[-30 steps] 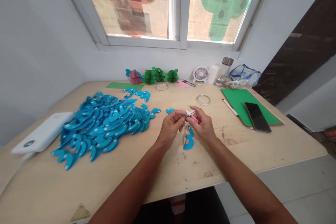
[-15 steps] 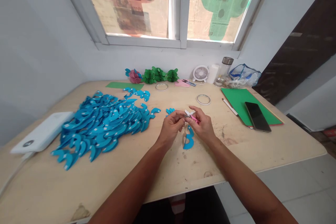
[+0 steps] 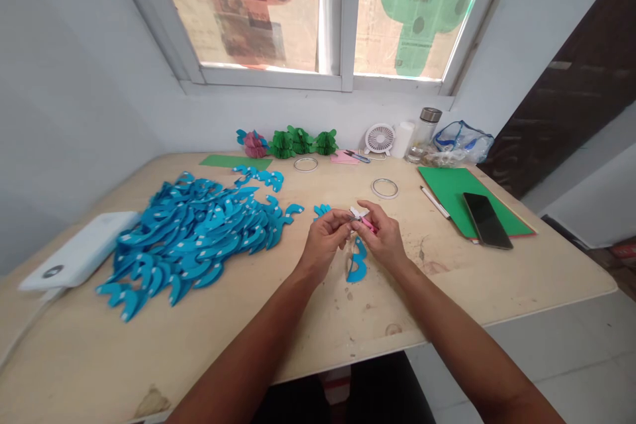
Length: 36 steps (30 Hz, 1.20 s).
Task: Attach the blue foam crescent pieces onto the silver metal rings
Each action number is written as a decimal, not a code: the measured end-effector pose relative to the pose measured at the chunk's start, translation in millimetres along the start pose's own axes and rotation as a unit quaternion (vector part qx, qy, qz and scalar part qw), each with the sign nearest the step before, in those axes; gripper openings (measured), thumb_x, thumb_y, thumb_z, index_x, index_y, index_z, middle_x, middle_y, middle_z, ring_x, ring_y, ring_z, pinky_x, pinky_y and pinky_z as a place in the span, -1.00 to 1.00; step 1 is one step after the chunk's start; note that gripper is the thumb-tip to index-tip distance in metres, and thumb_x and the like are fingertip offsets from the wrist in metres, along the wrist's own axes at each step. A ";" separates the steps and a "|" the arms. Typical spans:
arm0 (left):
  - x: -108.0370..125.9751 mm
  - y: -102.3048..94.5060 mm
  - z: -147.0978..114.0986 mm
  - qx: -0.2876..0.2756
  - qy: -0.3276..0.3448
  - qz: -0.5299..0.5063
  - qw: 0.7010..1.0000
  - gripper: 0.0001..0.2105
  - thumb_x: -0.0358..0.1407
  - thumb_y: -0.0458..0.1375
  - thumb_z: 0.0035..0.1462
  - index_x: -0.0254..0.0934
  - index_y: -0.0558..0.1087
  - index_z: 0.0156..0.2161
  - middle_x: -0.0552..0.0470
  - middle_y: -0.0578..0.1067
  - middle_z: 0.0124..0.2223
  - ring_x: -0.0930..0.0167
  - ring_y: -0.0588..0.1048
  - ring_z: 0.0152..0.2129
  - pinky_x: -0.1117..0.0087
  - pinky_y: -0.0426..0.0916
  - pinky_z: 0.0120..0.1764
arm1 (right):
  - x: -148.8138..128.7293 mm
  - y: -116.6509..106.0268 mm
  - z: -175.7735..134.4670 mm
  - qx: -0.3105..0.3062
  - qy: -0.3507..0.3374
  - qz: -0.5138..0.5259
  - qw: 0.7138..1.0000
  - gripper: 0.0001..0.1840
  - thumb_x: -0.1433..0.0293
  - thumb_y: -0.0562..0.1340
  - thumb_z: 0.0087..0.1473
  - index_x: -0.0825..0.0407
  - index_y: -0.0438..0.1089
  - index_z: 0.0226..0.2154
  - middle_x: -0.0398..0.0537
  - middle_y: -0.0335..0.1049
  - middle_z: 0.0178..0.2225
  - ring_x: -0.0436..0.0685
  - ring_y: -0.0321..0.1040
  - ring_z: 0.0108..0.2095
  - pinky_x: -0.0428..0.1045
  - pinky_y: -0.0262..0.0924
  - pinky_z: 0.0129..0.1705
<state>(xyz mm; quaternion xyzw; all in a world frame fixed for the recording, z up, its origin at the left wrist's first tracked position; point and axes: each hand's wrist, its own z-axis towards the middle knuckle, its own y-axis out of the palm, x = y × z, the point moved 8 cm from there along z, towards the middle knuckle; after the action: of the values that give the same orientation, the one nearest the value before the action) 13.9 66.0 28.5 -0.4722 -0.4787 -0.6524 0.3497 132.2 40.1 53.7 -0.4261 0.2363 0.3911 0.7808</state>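
Note:
Close together above the middle of the table, both my hands have their fingers closed. My left hand [image 3: 324,238] pinches at a small white piece [image 3: 358,212] between the hands; its shape is partly hidden by my fingers. In my right hand [image 3: 381,233], the thumb and fingers hold a small pink object [image 3: 368,224] with a greyish tip, too covered to name. Just below my fingers lies a curved blue paper cutout [image 3: 357,269] on the table. Another blue cutout [image 3: 322,211] shows behind my left hand.
A large heap of blue paper cutouts [image 3: 199,232] spreads on the left, beside a white power bank [image 3: 79,250]. Tape rolls [image 3: 384,188], green paper puffs [image 3: 301,142] and a small fan [image 3: 380,139] stand farther back. On the right, a phone [image 3: 487,220] rests on green sheets [image 3: 447,189].
Almost nothing differs. The white piece between my fingers has shifted very slightly; both hands stay in the same place.

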 end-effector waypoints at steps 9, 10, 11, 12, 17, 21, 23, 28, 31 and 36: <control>4.0 0.2 -1.3 0.007 0.003 0.011 1.000 -0.84 -0.29 0.24 -0.11 -0.30 0.42 -0.38 0.14 0.37 -0.55 0.58 0.22 -0.66 0.54 0.08 -0.62 | -3.6 -2.6 -1.0 0.020 -0.022 -0.047 0.998 -0.54 0.21 0.15 0.04 0.07 0.25 -0.01 -0.25 0.16 -0.60 -0.05 0.10 -0.59 -0.16 0.07 -0.48; 4.8 0.4 -1.5 0.009 0.004 0.012 1.000 -0.84 -0.29 0.24 -0.12 -0.30 0.42 -0.38 0.13 0.38 -0.54 0.58 0.22 -0.66 0.54 0.08 -0.63 | -4.2 -2.9 -1.2 0.022 -0.026 -0.056 0.998 -0.53 0.21 0.15 0.05 0.07 0.25 -0.01 -0.24 0.17 -0.59 -0.05 0.11 -0.58 -0.16 0.08 -0.48; 5.6 0.6 -1.7 0.010 0.005 0.014 1.000 -0.84 -0.29 0.25 -0.12 -0.30 0.43 -0.39 0.14 0.38 -0.54 0.58 0.22 -0.66 0.54 0.08 -0.63 | -4.9 -3.0 -1.5 0.023 -0.031 -0.065 0.997 -0.53 0.21 0.14 0.05 0.07 0.24 0.00 -0.23 0.18 -0.58 -0.05 0.13 -0.58 -0.16 0.09 -0.47; 6.3 0.9 -1.9 0.010 0.006 0.016 1.000 -0.84 -0.29 0.25 -0.13 -0.30 0.43 -0.39 0.14 0.38 -0.54 0.59 0.22 -0.67 0.54 0.08 -0.63 | -5.8 -3.1 -1.7 0.025 -0.035 -0.076 0.996 -0.53 0.20 0.14 0.06 0.08 0.24 0.00 -0.22 0.19 -0.58 -0.04 0.14 -0.57 -0.16 0.10 -0.46; 9.9 0.7 -2.0 0.011 0.018 0.049 0.999 -0.85 -0.28 0.25 -0.14 -0.29 0.45 -0.41 0.10 0.42 -0.53 0.57 0.24 -0.67 0.54 0.08 -0.64 | -10.6 -6.5 -2.0 0.038 -0.054 -0.120 0.991 -0.54 0.17 0.10 0.09 0.09 0.27 -0.02 -0.14 0.29 -0.54 -0.03 0.19 -0.55 -0.14 0.12 -0.42; 15.1 -3.8 0.7 0.033 0.044 0.110 0.992 -0.90 -0.31 0.23 -0.11 -0.28 0.44 -0.43 0.07 0.45 -0.50 0.50 0.35 -0.58 0.52 0.17 -0.58 | -7.4 -22.2 0.5 0.088 -0.038 -0.116 0.989 -0.52 0.18 0.10 0.09 0.10 0.24 0.00 -0.17 0.26 -0.55 -0.04 0.18 -0.57 -0.15 0.11 -0.44; 18.9 -2.1 4.2 0.032 0.068 0.148 0.986 -0.94 -0.33 0.19 -0.08 -0.27 0.43 -0.42 0.07 0.47 -0.46 0.47 0.40 -0.53 0.50 0.23 -0.50 | -3.4 -29.6 2.4 0.106 -0.025 -0.101 0.989 -0.50 0.19 0.12 0.08 0.10 0.21 0.02 -0.21 0.22 -0.56 -0.04 0.16 -0.57 -0.14 0.10 -0.44; 19.2 18.0 21.1 0.001 0.131 0.270 0.954 -0.90 -0.44 0.08 -0.01 -0.23 0.40 -0.36 0.04 0.52 -0.36 0.42 0.46 -0.40 0.45 0.28 -0.33 | 5.4 -40.5 5.9 0.135 0.000 -0.087 0.987 -0.51 0.21 0.14 0.05 0.10 0.23 0.00 -0.23 0.19 -0.56 -0.04 0.15 -0.57 -0.14 0.10 -0.44; 4.7 32.4 35.8 -0.011 0.128 0.337 0.933 -0.79 -0.43 0.10 -0.01 -0.19 0.36 -0.22 0.05 0.53 -0.37 0.39 0.48 -0.43 0.44 0.25 -0.36 | 9.8 -43.8 6.6 0.149 0.010 -0.087 0.985 -0.51 0.21 0.14 0.05 0.11 0.24 0.00 -0.22 0.20 -0.56 -0.03 0.17 -0.56 -0.14 0.10 -0.44; -16.3 52.4 51.9 -0.023 0.135 0.425 0.895 -0.79 -0.45 0.11 -0.05 -0.21 0.37 -0.24 0.02 0.49 -0.45 0.32 0.45 -0.47 0.39 0.25 -0.40 | 17.8 -46.3 7.3 0.155 0.019 -0.103 0.982 -0.51 0.22 0.13 0.05 0.10 0.23 0.01 -0.18 0.27 -0.53 -0.01 0.22 -0.53 -0.12 0.12 -0.41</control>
<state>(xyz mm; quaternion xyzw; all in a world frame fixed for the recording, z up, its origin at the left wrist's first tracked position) 81.1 100.1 33.4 -0.5457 -0.1654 -0.5102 0.6438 180.4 38.3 67.3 -0.3291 0.2640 0.2586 0.8690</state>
